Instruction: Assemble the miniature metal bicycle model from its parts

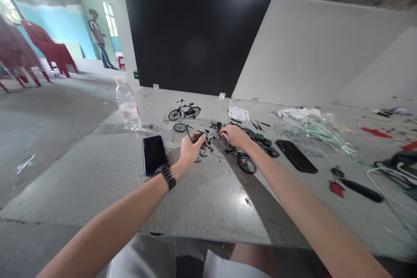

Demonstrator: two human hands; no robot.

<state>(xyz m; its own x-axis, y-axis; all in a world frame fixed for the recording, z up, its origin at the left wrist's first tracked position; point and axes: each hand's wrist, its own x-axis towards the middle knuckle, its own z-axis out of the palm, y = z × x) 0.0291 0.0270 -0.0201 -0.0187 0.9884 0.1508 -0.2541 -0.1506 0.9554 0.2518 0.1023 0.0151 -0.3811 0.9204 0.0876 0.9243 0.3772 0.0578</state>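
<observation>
— Hands first: what have they got?

— Left hand (192, 150), under a black watch (167, 177), is nearly closed, pinching a thin green bicycle frame (195, 137) above the table (202, 200). Right hand (236, 136) is half closed over small metal parts (215, 135) just beside it; I can't tell whether it grips anything.

— Why pinch it like that?

— The frame is slender, so a fingertip hold probably keeps it steady. A spoked wheel (246, 163) lies nearby, its thin wire spokes and dark tyre within easy reach.

— And around them?

— Two glossy black phones (154, 155) (296, 156) lie flat on either side, away from the small parts. Pliers (356, 189) lie to the right.

— Farther off?

— A clear plastic bottle (128, 104) and a small black model bicycle (184, 110) stand near the back edge, perhaps kept there for reference
</observation>
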